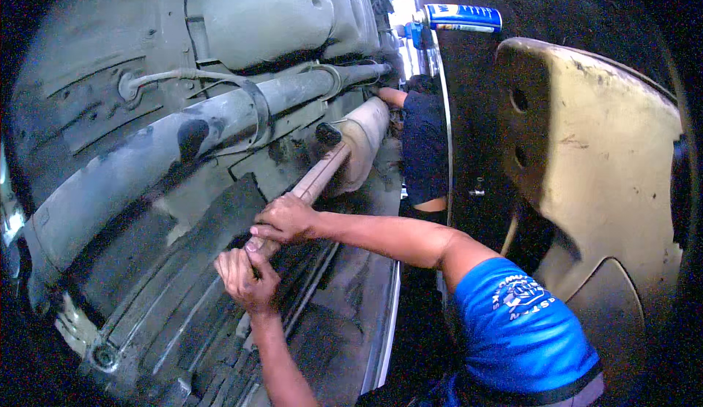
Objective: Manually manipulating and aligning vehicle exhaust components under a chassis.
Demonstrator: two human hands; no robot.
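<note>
Your L fingers [229, 269] & R fingers [269, 231] grip a thin, dusty metal pipe [316, 178] w/ a fat, rounded can [365, 130].

The left hand [249, 279] and right hand [285, 216] hide the stretch of pipe [321, 175] beneath their fingers, and the left forearm [284, 367] is cut off by the lower edge. Near the far end of the muffler [366, 136], a co-worker's [425, 139] hand is lost from sight. A little shiny fitting [477, 187] is too small to identify.
</note>
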